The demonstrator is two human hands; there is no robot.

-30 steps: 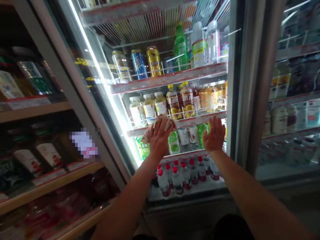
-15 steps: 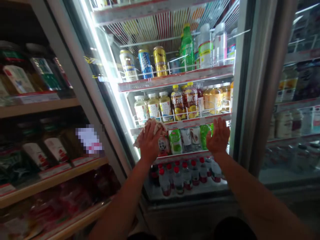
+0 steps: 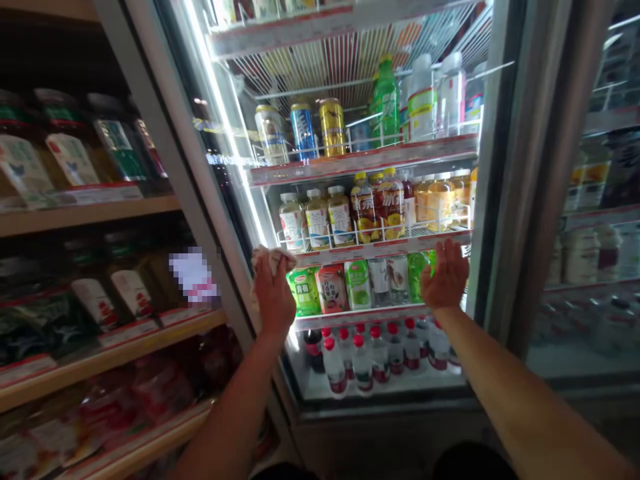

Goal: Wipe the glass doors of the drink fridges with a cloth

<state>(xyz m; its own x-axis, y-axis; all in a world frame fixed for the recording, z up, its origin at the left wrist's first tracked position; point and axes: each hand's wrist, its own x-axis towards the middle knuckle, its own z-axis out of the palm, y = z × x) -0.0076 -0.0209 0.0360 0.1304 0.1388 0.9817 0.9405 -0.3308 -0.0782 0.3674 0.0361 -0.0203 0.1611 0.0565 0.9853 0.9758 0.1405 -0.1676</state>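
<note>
A lit drinks fridge with a glass door point(image 3: 380, 200) fills the middle of the view. My left hand point(image 3: 273, 293) presses a crumpled pale cloth point(image 3: 270, 259) against the left side of the glass, level with a row of green and red cartons point(image 3: 320, 290). Its fingers are bent over the cloth. My right hand point(image 3: 445, 277) lies flat and spread on the glass near the door's right frame point(image 3: 495, 187), holding nothing. Behind the glass stand cans point(image 3: 303, 130), tea bottles point(image 3: 370, 210) and red-capped water bottles point(image 3: 370, 350).
Wooden shelves point(image 3: 100, 353) with packaged goods and price strips run along the left. A second glass-doored fridge point(image 3: 600, 200) stands on the right, dim inside. The fridge's dark base point(image 3: 380, 427) is low in front of me.
My left hand has slid the cloth leftward and slightly down across the glass, from mid-door toward its left edge. My right hand has stayed flat on the glass. The view shifted a little.
</note>
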